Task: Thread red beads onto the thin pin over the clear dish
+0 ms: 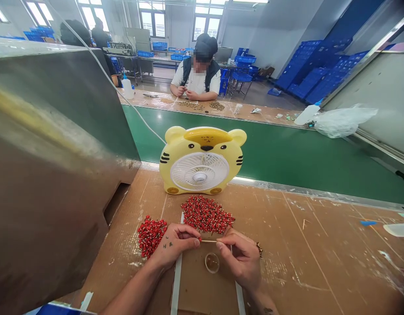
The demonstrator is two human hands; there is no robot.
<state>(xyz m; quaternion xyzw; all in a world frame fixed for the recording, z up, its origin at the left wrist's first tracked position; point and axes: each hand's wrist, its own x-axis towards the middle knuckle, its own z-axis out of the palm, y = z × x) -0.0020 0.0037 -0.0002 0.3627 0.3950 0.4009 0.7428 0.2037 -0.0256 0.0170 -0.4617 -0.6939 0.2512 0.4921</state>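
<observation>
Between thumb and forefinger my left hand (178, 242) pinches a small red part (200, 239). My right hand (243, 256) grips a thin wooden stick (209, 241), whose tip meets the red part. Just below the stick sits a small round clear dish (211, 263). Behind my hands lies a large pile of red parts with metal ends (207, 214). A smaller pile of the same red parts (151, 235) is left of my left hand. Some brass-coloured pieces (259, 249) show beside my right hand, partly hidden by it.
A yellow animal-faced fan (202, 162) stands behind the piles. A large metal box (57, 166) blocks the left side. Beyond the green belt (287, 153), a person (197, 74) sits handling small parts. A white bottle (307, 114) and plastic bag (343, 122) lie at far right.
</observation>
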